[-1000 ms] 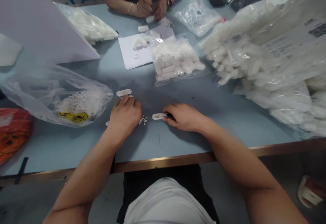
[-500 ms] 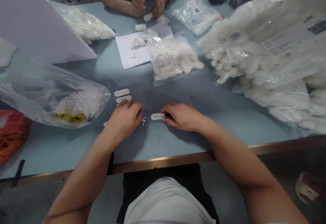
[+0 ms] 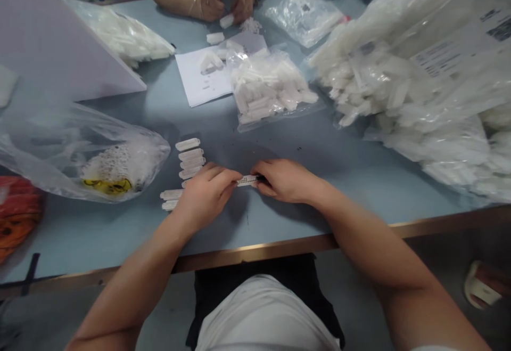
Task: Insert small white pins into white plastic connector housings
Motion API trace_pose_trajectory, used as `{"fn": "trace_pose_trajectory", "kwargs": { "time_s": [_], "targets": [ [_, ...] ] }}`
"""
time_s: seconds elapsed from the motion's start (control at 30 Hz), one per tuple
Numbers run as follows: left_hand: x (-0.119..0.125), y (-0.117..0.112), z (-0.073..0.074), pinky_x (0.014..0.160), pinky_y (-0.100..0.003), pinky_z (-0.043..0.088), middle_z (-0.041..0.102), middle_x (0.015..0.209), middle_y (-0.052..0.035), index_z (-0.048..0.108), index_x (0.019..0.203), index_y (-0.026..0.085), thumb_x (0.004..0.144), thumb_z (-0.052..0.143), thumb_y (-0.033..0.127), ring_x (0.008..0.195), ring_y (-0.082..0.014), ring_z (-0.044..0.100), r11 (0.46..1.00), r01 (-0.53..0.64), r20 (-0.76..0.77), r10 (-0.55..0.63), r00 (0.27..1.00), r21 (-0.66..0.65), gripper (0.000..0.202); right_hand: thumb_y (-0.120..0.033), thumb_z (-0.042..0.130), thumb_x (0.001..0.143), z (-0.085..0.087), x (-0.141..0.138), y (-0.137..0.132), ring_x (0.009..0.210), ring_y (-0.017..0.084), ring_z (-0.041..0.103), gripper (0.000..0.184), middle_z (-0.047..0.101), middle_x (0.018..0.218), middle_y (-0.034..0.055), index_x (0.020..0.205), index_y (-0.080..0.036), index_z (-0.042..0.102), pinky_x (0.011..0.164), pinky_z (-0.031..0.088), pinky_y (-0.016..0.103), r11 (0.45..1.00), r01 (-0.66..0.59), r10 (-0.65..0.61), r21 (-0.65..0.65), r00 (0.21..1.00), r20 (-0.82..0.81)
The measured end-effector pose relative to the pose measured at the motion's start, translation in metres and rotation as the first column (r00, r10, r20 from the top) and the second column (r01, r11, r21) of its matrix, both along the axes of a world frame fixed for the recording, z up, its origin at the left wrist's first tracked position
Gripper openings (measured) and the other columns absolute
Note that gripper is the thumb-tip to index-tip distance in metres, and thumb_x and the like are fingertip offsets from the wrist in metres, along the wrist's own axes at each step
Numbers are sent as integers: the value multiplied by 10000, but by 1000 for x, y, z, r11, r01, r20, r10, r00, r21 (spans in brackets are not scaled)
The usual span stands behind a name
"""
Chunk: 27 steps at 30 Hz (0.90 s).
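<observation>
My right hand (image 3: 281,180) is closed around the right end of a small white plastic piece (image 3: 247,180) with rows of dark holes, lying low over the table. Something dark shows between its fingers, too hidden to name. My left hand (image 3: 213,188) has its fingertips pinched at the left end of the same piece. Whatever lies in that pinch is covered by the fingers. Beside the left hand are several white plastic pieces (image 3: 190,154) in a column, and further left, near its wrist, a pair of similar pieces (image 3: 171,195), partly behind the hand.
A clear bag (image 3: 136,151) with small white parts lies left. Ahead are a bag of white pieces (image 3: 273,82) and a paper sheet (image 3: 191,87); large filled bags (image 3: 403,74) crowd the right. Opposite, a co-worker's hands (image 3: 225,5) hold a white tool and a white piece.
My left hand has moved right, from beside the tiny white bits to the left end of the perforated piece. More of the column of white pieces shows. My right hand stays in place.
</observation>
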<state>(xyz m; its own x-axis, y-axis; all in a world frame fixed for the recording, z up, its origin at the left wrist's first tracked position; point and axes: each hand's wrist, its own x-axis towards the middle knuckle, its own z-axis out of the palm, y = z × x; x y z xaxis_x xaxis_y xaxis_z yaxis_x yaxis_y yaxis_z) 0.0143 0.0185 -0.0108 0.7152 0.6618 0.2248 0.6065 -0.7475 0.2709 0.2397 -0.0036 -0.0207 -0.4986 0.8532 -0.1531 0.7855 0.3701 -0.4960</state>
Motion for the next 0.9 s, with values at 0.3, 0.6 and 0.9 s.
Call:
{"fn": "trace_pose_trajectory", "kwargs": {
  "time_s": [0.3,0.6,0.9],
  "targets": [
    [5,-1,-9,772,-274,497,710,864,-26,666,1039,177,914,525,111,832,-177,614,995,44,11,-45,999,85,200,-325,500,935,-1,0,1,770,178,612,208,707,959,65,1038,-181,609,598,274,287,1000,-4,4,16,1000,12],
    [10,-4,-10,794,-322,492,704,889,-44,616,1110,145,932,489,108,834,-199,581,978,125,-77,-114,991,166,222,-307,498,925,-3,1,1,750,172,592,192,697,971,77,1026,-175,593,595,267,283,999,-20,20,25,1000,11],
    [16,-10,3,736,-369,470,675,824,-73,577,1162,95,950,437,99,820,-229,589,935,209,-222,-148,964,287,254,-313,488,929,-1,2,2,754,184,603,220,711,963,89,1053,-170,599,602,285,284,1000,-18,18,16,1000,2]
  ]
}}
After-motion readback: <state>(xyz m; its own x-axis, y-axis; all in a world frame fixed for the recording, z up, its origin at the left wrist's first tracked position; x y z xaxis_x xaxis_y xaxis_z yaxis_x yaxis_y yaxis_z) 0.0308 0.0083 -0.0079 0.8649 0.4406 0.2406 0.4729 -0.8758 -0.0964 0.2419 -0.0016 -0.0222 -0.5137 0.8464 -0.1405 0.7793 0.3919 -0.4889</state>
